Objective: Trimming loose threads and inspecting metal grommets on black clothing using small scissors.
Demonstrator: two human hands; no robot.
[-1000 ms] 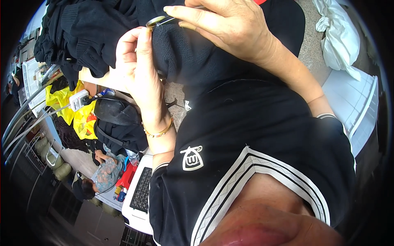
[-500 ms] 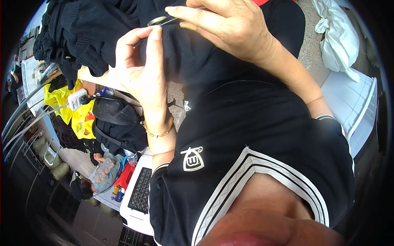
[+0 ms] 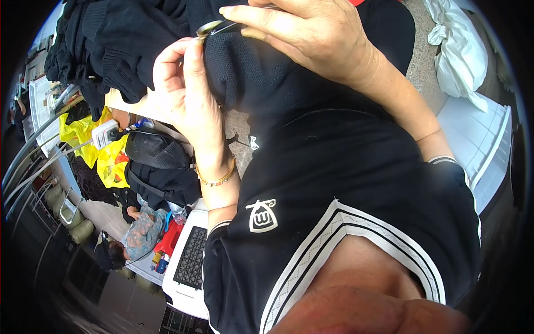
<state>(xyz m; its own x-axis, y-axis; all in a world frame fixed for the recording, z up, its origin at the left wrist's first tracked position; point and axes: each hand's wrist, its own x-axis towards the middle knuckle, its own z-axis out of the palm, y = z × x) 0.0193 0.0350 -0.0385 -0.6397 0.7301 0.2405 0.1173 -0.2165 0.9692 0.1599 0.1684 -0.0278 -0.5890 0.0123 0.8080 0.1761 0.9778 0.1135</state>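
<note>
Black knitted garment lies in folds over my lap and the surface in front of me. My left hand is closed, thumb and forefinger pinched at the edge of a small round button-like disc with a pale rim. From the upper right reaches my right hand, its fingers bent round a thin dark metal tool. The tool's tip meets the disc just above my left fingertips. Most of the tool is hidden under my right fingers, so its kind does not show.
More black knitwear is heaped at the far left. Beyond my left arm are a black bag, yellow plastic bags, a white power strip and a seated person. A white sack and pale bin stand at right.
My left hand, the disc and the tool's tip have shifted slightly left. More knit shows beside my left thumb. My right hand has barely moved and keeps the tool.
</note>
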